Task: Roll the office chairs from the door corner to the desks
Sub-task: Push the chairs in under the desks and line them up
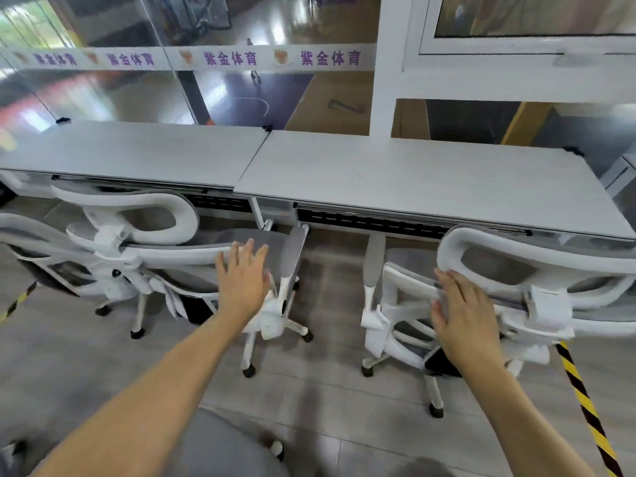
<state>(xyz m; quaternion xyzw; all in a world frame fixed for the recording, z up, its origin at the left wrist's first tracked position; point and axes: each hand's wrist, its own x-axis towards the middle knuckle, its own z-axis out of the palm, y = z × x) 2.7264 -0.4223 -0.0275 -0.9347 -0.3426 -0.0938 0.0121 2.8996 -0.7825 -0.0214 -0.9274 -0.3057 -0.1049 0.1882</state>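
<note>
two grey desks [395, 173] are standing side by side along a glass wall with a white banner of purple characters [213, 58], and behind the glass a sports hall floor is showing. both desk tops are lying bare.

on the left, the left chair [137, 242], white frame with grey mesh, is sitting with its back toward the person and its seat pointing at the left desk, so it is already lined up to go under. its headrest is reaching close to the desk edge. the left hand [242, 280] is lying flat on the right end of the backrest top, fingers spread and not curled around anything; i think a flat palm is enough because the chair only needs a push forward on its castors. whether the palm is pressing firmly or only touching, i cannot tell.

between the two chairs a strip of grey floor is staying free, with armrests facing each other across it.

on the right, the right chair [509, 290] is facing the second desk in the same way, its headrest loop near the desk front. the right hand [464, 315] is resting open against the backrest just below the headrest, fingers together, not gripping.

black and yellow tape [585, 404] is running along the floor by this chair.

to my judgement, both chairs are nearly at their places and only a short push in is remaining.
</note>
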